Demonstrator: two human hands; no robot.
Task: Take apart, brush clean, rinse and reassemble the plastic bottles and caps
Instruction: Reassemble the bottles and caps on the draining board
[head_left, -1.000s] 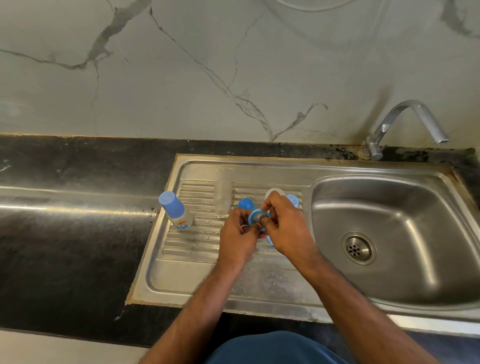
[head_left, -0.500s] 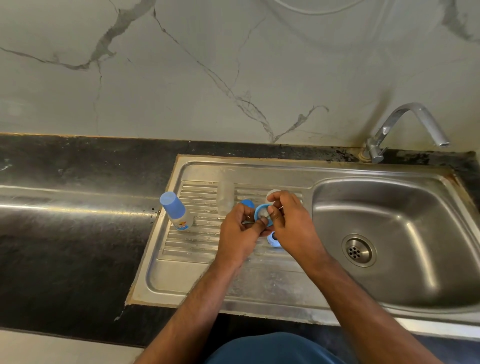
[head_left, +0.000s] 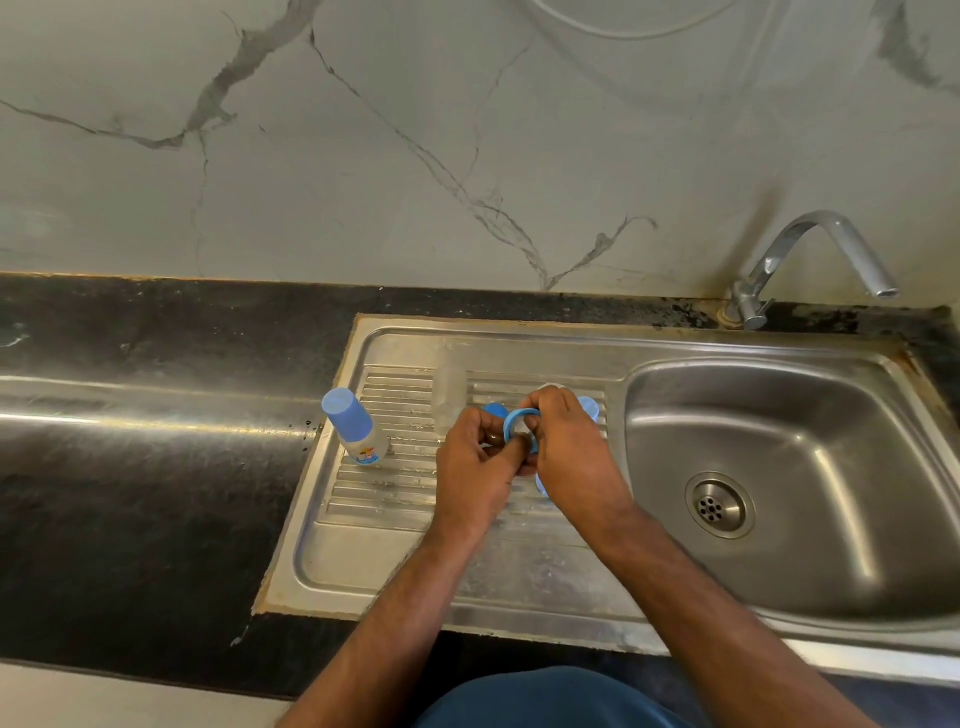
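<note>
- Blue plastic ring (head_left: 521, 415): you hold it over the ribbed drainboard (head_left: 395, 483) of the steel sink (head_left: 779, 467), between both hands.
- Your left hand (head_left: 475, 467) has its fingers curled, thumb and fingertips pinching the ring's lower edge.
- Your right hand (head_left: 571, 457) curls over the ring from the right, fingertips gripping its upper and near side; whether anything sits inside the ring is hidden by your fingers.
- One small bottle (head_left: 356, 434) with a blue cap stands leaning at the drainboard's left edge, well apart from your hands.
- One clear bottle body (head_left: 449, 397) stands on the ribs just beyond your left hand.
- More blue pieces lie partly hidden behind and under your hands: one (head_left: 496, 410) past the left fingers, one (head_left: 589, 408) past the right hand, one (head_left: 540, 487) below the right palm.
- Chrome tap (head_left: 815, 260) rises at the sink's far right corner, its spout over the basin.
- Black stone counter (head_left: 130, 441) runs to the left.
</note>
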